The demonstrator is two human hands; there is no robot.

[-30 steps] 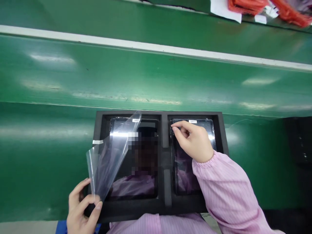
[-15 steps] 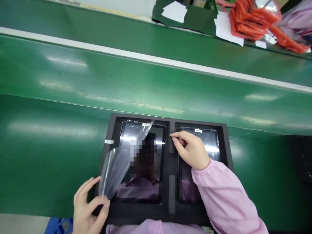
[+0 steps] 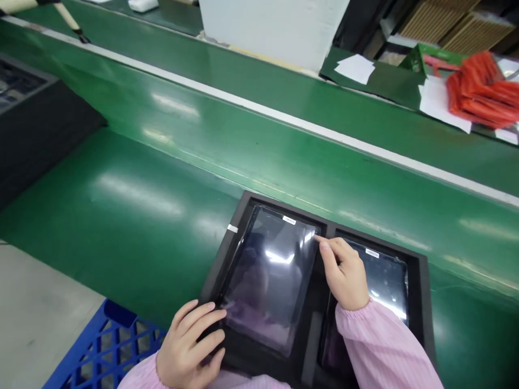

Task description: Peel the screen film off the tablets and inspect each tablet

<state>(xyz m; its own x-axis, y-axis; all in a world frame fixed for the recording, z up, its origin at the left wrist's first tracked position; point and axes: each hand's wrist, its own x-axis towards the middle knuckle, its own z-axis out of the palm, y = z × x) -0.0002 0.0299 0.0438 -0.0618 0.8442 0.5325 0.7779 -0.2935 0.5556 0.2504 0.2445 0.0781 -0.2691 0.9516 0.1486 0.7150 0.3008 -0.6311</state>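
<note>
A black foam tray [image 3: 213,281] holds two tablets side by side. Clear plastic film [image 3: 279,302] lies over the left tablet [image 3: 259,254], its right edge slightly loose. My right hand [image 3: 344,270] is at the upper right corner of that film, thumb and index finger closed at its edge; whether they pinch it firmly is hard to see. Spread fingers of my left hand [image 3: 194,343] rest by the lower left corner of the tray and tablet, holding nothing. The right tablet [image 3: 385,275] is partly hidden by my right hand and sleeve.
A green workbench [image 3: 162,216] runs under the tray, with a pale strip [image 3: 284,111] along its back. Another black tray [image 3: 40,135] stands at left. A blue plastic crate [image 3: 109,346] is below the bench edge. Orange packets [image 3: 482,92] and papers [image 3: 354,68] lie at the back right.
The clear film, folded back to the left before, now lies across the left tablet. My left hand has let go of it; my right hand has reached its corner. The view has swung left.
</note>
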